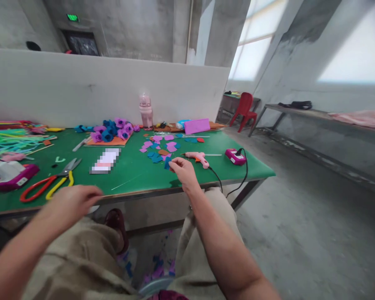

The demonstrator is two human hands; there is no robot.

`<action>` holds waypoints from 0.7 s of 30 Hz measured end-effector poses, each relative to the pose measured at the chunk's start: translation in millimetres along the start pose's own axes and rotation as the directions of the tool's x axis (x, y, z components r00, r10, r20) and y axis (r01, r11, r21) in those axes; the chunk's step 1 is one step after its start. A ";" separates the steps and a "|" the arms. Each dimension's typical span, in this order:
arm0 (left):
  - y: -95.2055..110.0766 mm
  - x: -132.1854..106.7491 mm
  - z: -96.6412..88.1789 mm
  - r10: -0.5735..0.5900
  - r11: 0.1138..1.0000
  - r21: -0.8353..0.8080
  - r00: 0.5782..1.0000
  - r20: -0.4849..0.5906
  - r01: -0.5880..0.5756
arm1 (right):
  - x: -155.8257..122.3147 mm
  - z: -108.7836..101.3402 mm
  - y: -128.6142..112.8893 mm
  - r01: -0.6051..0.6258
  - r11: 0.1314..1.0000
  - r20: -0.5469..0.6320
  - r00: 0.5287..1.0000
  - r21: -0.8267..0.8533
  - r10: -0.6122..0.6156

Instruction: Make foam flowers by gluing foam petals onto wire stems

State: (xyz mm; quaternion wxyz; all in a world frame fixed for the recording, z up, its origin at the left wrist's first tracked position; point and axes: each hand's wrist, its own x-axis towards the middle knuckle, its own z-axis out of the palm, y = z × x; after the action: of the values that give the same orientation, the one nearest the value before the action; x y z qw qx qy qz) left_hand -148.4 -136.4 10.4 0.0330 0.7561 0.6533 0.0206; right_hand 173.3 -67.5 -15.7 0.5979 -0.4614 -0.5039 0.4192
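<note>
My right hand (pixel 183 171) hovers over the front edge of the green table (pixel 137 171) and pinches a small blue felt piece (pixel 167 162) between thumb and fingers. Just beyond it lie scattered pink and blue felt cut-outs (pixel 162 146) and a pink glue gun (pixel 198 157). My left hand (pixel 73 202) hangs at the table's near edge, seen from the back and blurred, with its fingers curled down; whether it holds anything is hidden. Red and yellow scissors (pixel 50 181) lie on the table just past it.
Finished purple and blue felt flowers (pixel 112 130) sit on an orange sheet by the white partition, beside a pink bottle (pixel 146 110). A pink power box (pixel 235 156) with a black cord sits at the right corner. Pipe cleaners (pixel 9 139) lie far left. A red chair (pixel 245 109) stands behind.
</note>
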 end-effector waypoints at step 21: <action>112.3 126.3 -0.6 0.192 0.979 0.030 0.959 0.207 -0.202 | 2.3 -9.4 7.3 0.020 0.999 -0.002 1.000 -0.031 -0.020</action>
State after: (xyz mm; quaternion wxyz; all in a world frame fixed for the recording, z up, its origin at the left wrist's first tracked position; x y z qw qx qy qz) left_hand -19.3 -27.5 18.2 0.0781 0.8161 0.5684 -0.0701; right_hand 182.7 -64.8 -22.9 0.5954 -0.4660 -0.5141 0.4050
